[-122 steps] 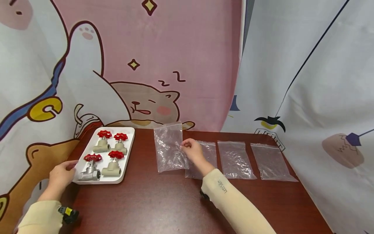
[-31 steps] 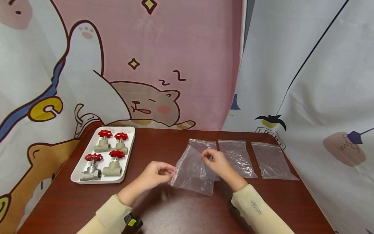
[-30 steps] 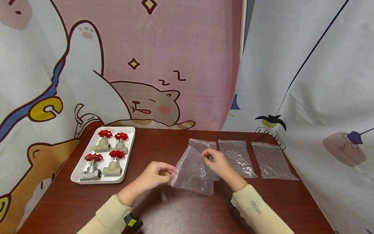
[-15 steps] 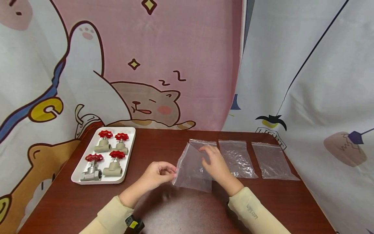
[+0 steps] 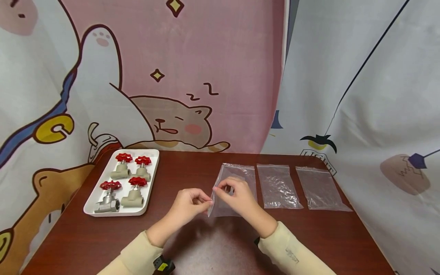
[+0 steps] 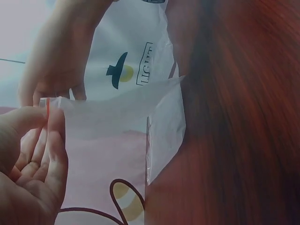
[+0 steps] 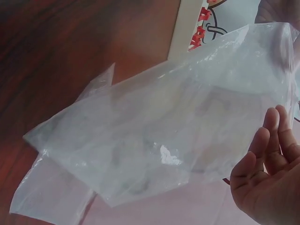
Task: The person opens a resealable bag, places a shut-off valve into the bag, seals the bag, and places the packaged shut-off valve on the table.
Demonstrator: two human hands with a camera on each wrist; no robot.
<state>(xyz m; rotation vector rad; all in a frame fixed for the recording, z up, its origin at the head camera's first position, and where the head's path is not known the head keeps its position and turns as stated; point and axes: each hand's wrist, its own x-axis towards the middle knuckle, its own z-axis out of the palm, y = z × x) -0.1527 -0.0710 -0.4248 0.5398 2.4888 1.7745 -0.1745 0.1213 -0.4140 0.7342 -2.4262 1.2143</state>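
A clear zip-lock bag [image 5: 223, 204] hangs above the table between my two hands, its zip edge turned toward the left. My left hand [image 5: 187, 206] pinches the near end of that edge between thumb and finger; the red zip line [image 6: 48, 110] shows at its fingertips in the left wrist view. My right hand [image 5: 237, 194] pinches the same edge slightly farther along, thumb and index together. In the right wrist view the bag [image 7: 164, 122] spreads out flat-looking, with the other right fingers [image 7: 260, 145] beside it. Nothing shows inside the bag.
Three more clear bags lie on the brown table [image 5: 178, 172]: one [image 5: 249, 172] partly behind my right hand, then a middle bag [image 5: 278, 187] and a right bag [image 5: 319, 189]. A white tray [image 5: 87, 210] at left holds several red-handled valves, including a metal one [image 5: 108, 202].
Earlier my right hand lifted the bag near the tray, and my left hand left the tray to take its edge. Just now the right hand moved left across the bag to the zip edge.
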